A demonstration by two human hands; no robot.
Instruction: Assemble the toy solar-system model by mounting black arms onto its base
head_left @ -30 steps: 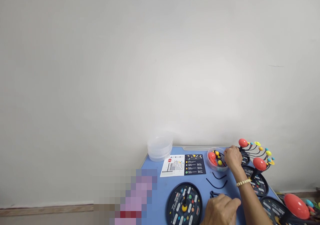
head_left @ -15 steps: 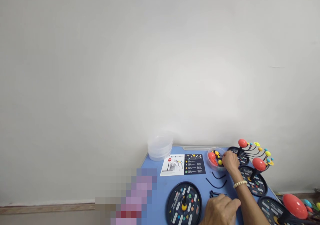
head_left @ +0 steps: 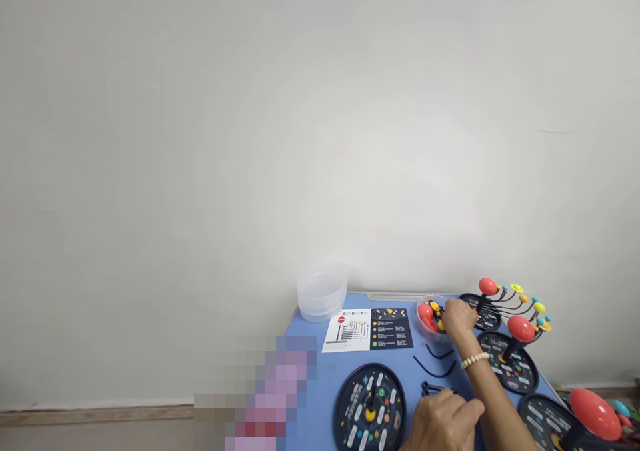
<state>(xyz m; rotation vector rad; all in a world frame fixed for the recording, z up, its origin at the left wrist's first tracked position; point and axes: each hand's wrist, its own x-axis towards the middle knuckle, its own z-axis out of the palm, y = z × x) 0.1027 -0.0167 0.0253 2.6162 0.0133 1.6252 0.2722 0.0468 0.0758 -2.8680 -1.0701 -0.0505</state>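
Observation:
My right hand (head_left: 459,316), with a beaded bracelet on its wrist, is at the right rim of a clear bowl (head_left: 423,333) of red, yellow and black plastic parts. Its fingers curl downward and the tips are hidden. Closer to me, my left hand (head_left: 443,419) is closed in a fist; whatever it grips, if anything, is out of sight. Short black rods (head_left: 434,389) lie just beyond its knuckles. Left of it sits a round black base (head_left: 350,414) with planet pictures and a short upright post. Two curved black rods (head_left: 436,373) lie between bowl and left hand.
Assembled solar-system models with red balls (head_left: 521,329) and curved arms line the table's right side. A printed instruction sheet (head_left: 345,341) lies left of the bowl. Stacked clear bowls (head_left: 321,297) stand at the back left corner of the blue table (head_left: 313,377), against the wall.
My right hand has turned slightly and shifted a little left over the bowl, its fingers more hidden. The left hand stays nearly in place. The whole view has shifted slightly.

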